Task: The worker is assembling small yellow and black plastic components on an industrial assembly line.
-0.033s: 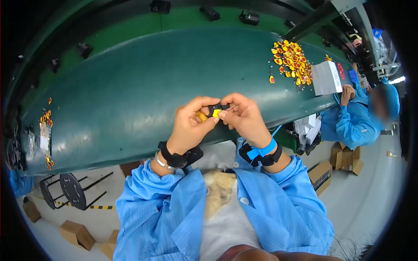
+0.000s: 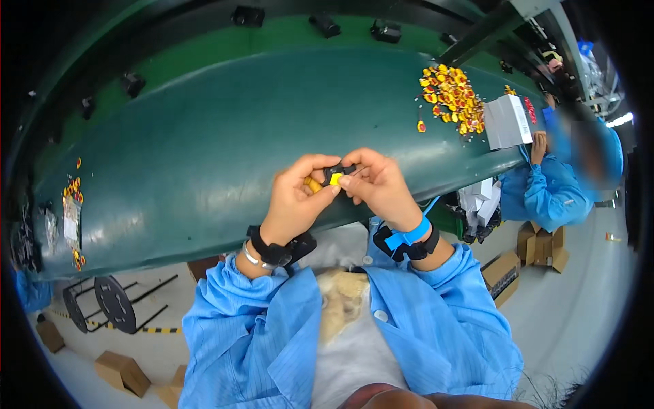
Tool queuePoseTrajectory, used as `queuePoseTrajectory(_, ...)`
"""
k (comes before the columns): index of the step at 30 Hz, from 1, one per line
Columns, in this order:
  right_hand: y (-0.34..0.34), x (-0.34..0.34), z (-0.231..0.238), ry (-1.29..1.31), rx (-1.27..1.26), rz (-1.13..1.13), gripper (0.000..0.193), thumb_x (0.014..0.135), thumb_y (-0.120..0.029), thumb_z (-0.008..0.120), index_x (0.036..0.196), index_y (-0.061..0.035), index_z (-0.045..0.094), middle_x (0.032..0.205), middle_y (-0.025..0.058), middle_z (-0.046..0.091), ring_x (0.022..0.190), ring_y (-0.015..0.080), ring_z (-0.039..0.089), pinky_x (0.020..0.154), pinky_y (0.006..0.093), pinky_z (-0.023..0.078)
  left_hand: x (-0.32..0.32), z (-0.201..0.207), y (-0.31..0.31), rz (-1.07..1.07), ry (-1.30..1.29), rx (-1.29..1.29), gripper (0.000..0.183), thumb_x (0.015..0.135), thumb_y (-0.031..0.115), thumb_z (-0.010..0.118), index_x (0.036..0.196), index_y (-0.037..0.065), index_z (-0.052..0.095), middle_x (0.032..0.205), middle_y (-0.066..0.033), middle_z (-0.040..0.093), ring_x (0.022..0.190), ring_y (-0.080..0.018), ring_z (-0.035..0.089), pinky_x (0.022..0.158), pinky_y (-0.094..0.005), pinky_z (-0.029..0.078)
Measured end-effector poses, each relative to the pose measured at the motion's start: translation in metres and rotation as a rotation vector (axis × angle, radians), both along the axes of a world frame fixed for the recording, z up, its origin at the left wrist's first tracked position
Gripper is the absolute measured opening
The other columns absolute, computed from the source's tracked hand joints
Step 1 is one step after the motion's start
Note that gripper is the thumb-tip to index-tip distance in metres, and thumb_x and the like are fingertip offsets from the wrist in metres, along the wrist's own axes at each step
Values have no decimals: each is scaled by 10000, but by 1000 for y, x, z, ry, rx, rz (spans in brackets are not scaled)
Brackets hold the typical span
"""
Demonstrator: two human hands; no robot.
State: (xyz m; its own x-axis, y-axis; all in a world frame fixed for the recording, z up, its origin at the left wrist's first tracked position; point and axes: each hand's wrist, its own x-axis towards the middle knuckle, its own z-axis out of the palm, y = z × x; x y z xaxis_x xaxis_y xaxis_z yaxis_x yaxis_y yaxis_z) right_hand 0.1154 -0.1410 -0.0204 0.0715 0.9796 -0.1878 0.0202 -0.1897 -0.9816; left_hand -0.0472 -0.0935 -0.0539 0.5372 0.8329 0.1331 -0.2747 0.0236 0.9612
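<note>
Black piece (image 2: 334,174) (partly yellow) between left hand (image 2: 293,194) and right hand (image 2: 383,187)

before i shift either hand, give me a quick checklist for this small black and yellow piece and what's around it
1. Small black and yellow piece held by the bare left hand: ok
2. Bare right hand also at the piece: ok
3. Whole piece visible for inspection: not ok, fingers cover some of it
4. Its underside sound: cannot tell, hidden
5. Pile of small yellow and red pieces apart from both hands: ok
6. Co-worker's hand, near the white rectangular box, apart from both hands: ok
</note>
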Motion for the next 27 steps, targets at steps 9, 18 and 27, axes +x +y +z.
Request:
queuePoseTrajectory(9,3,1,-4,-19,-48,81,156,819,-88,666,883,2,556,675,21,575,545,61,549,469,207,447,-4,-1,-9,-13,-50,-93,383,755,-99,645,1122,-26,562,827,-34,566,708,-78,559,629,-196,473)
queuePoseTrajectory(18,3,9,3,-28,-99,137,140,827,-99,670,835,-30,549,680,17,578,554,68,551,486,206,455,-4,6,2,-109,71,-21,406,749,-96,648,1139,-6,577,818,-26,579,682,-57,542,570,-170,446)
queuePoseTrajectory(27,83,150,55,-722,184,-239,200,756,-138,711,853,1,604,693,101,640,588,158,610,526,297,478,-14,29,64,76,275,161,426,807,4,636,1217,8,521,1082,-101,568,866,-127,592,662,-223,514)
